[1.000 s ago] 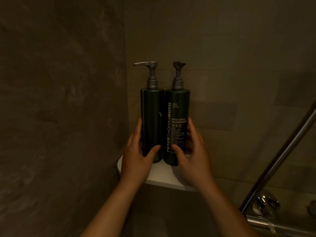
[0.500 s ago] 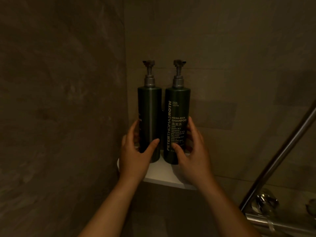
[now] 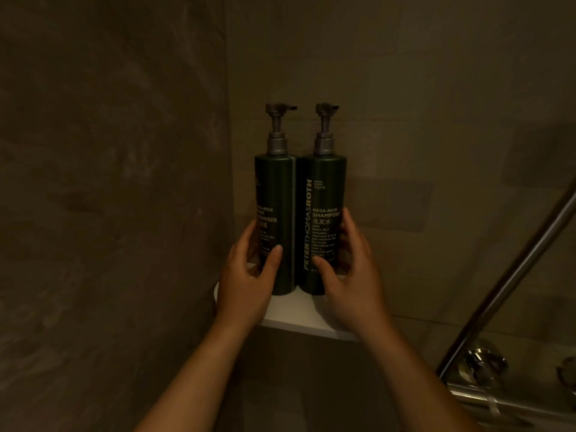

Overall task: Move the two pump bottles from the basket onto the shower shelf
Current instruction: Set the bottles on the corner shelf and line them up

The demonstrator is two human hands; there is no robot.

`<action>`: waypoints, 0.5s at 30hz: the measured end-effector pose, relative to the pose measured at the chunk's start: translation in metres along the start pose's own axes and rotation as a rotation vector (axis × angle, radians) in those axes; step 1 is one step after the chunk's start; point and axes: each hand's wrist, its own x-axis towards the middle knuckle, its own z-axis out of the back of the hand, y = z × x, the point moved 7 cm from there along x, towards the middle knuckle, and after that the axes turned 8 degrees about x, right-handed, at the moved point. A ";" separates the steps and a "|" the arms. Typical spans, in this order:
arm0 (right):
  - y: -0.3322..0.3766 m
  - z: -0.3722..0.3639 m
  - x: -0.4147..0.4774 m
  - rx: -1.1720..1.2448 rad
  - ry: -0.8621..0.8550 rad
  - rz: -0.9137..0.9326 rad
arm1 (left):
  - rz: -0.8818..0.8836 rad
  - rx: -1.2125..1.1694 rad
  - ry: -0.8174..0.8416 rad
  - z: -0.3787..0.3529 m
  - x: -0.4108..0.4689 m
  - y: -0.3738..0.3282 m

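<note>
Two dark green pump bottles stand upright side by side on a white corner shelf (image 3: 290, 313). My left hand (image 3: 249, 285) wraps the lower part of the left bottle (image 3: 276, 188), whose label reads cleanser. The lower part of the right bottle (image 3: 325, 194), labelled shampoo, is held by my right hand (image 3: 349, 275). The two bottles touch each other. Both grey pump nozzles point to the right. The basket is out of view.
Brown stone-tiled walls meet in the corner behind the shelf. A slanted metal bar (image 3: 511, 275) runs up at the right, with chrome tap fittings (image 3: 486, 363) below it.
The left bottle has been turned by my left hand: its nozzle swung from pointing left to pointing right and its label now faces me. The right bottle stayed put.
</note>
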 end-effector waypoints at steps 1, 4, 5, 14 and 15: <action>0.000 0.000 0.000 -0.001 -0.002 -0.001 | 0.007 -0.036 0.021 -0.001 0.001 0.000; 0.000 0.000 0.000 -0.005 -0.003 -0.003 | -0.010 -0.028 0.008 0.000 0.001 -0.002; 0.000 0.000 0.000 -0.007 -0.004 -0.002 | -0.016 0.000 -0.014 0.000 0.002 -0.003; 0.002 -0.002 0.000 -0.025 0.000 -0.007 | 0.027 -0.116 0.087 -0.004 0.009 0.008; 0.002 -0.002 0.000 -0.027 0.003 -0.008 | 0.027 -0.123 0.095 -0.005 0.009 0.008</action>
